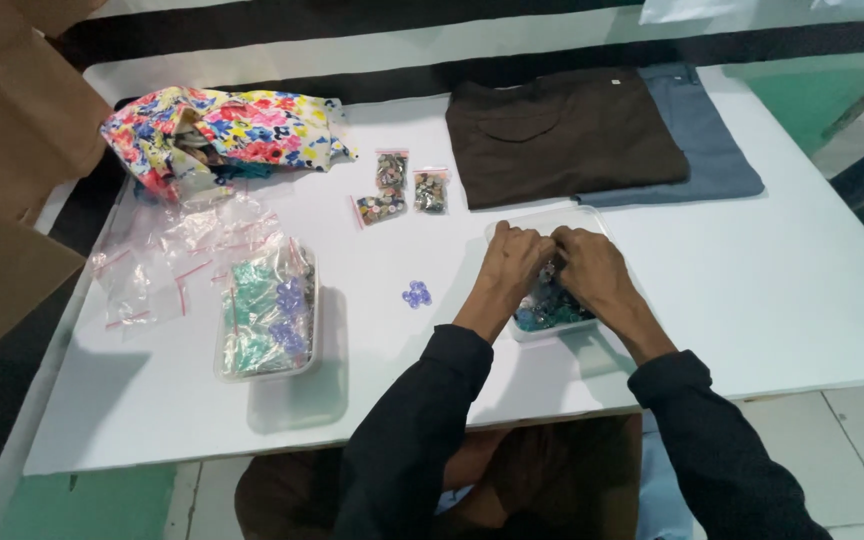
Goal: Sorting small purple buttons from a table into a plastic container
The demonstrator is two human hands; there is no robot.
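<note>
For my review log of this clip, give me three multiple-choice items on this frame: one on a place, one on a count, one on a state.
1. Where do both hands work?
A. over the clear tub of small pieces
B. on the floral cloth
C. on the brown shirt

2. How many small filled bags lie near the table's middle?
A. one
B. three
C. six

3. How does the brown shirt lie?
A. crumpled
B. hanging
C. folded flat

Answers:
1 A: left hand and right hand meet above the clear tub.
2 B: three filled bags lie together.
3 C: the brown shirt lies folded flat on the blue garment.
</note>
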